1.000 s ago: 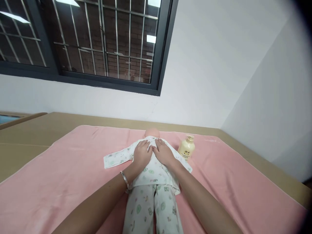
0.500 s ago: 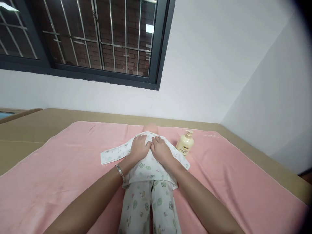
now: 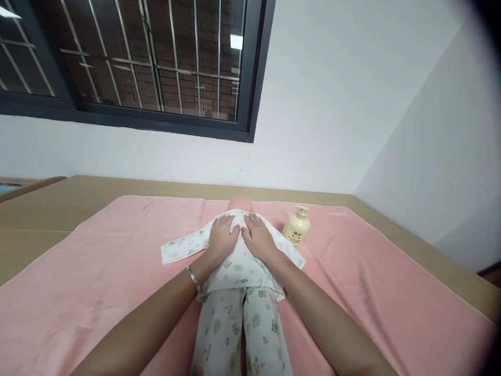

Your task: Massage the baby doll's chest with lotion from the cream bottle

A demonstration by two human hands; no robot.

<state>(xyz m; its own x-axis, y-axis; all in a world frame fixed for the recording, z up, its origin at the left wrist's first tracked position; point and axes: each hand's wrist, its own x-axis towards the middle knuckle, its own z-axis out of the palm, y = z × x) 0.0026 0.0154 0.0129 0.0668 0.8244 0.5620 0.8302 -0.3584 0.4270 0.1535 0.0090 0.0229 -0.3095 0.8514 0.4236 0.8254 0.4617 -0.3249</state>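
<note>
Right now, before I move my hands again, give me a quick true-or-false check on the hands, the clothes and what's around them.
1. The left hand and right hand both rest on the patterned top. True.
2. A bracelet circles the right wrist. False: it is around the left wrist.
3. The bottle is on the pink cloth, on the right hand's side. True.
4. The right hand is gripping the bottle. False: it lies on the top, apart from the bottle.
5. The patterned trousers lie nearer the camera than the top. True.
</note>
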